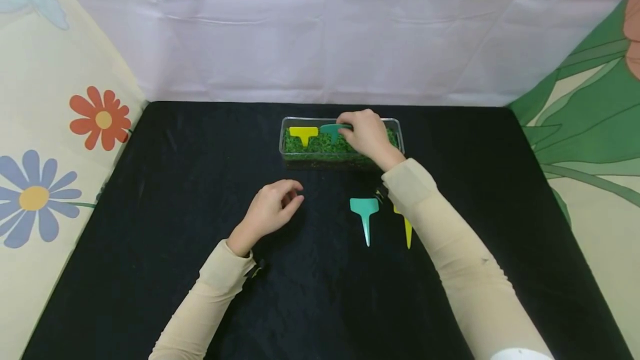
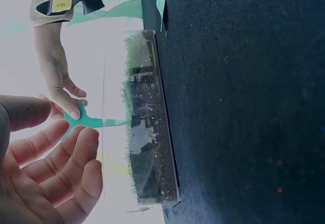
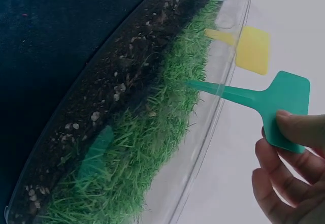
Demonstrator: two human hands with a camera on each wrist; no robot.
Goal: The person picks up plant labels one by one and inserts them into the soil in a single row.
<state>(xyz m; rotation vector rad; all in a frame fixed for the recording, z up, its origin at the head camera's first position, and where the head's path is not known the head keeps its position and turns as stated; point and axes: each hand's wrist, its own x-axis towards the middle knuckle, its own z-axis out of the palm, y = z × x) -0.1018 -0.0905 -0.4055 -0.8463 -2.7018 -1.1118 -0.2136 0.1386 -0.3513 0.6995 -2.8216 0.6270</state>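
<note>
My right hand [image 1: 369,135] pinches the broad head of a teal-green T-shaped plant label [image 3: 284,102] between thumb and fingers. The label stands over a clear plastic planter box [image 1: 330,154], its pointed stem reaching down to the green grass [image 3: 157,115]. Beside it, a yellow plant label [image 1: 303,132] stands upright in the grass, toward the left end. My left hand [image 1: 270,207] hovers in front of the box, fingers loosely bent and holding nothing. Dark soil with pale specks [image 3: 96,94] shows through the box wall.
On the black tablecloth [image 1: 150,210] lie another teal plant label [image 1: 365,213] and a yellow one [image 1: 408,232], the latter partly hidden by my right sleeve [image 1: 445,238]. A white cloth [image 1: 320,32] hangs behind the table, with flower-printed panels at both sides.
</note>
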